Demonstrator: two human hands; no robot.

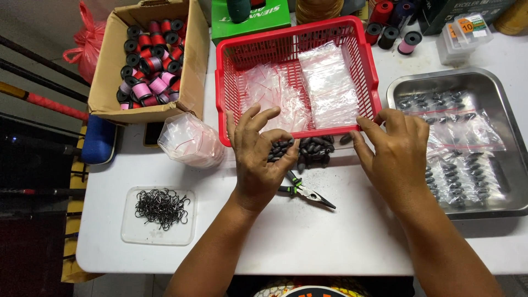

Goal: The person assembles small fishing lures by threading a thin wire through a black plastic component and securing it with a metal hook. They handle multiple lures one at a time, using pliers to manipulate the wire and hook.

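**Head view: two hands over a pile of dark weights**

Head view shows a pile of small dark weights (308,149) on the white table (308,242), just in front of the red basket (225,93). The left hand (258,159) rests on the left side of the pile, fingers spread and a little bent, holding nothing. The right hand (393,154) is just right of the pile, fingers spread too, its fingertips by the basket's front corner. Pliers (305,191) lie on the table under the left hand.

Clear little bags (330,85) lie in stacks inside the basket. A soft bundle of clear bags (190,140) sits to its left. The metal tray (509,137) on the right holds packed bags of weights (456,132). A cardboard box (110,82) holds pink and red spools (151,60). A flat clear lid (129,231) holds black hooks (161,207). A green box (250,22) stands behind the basket.
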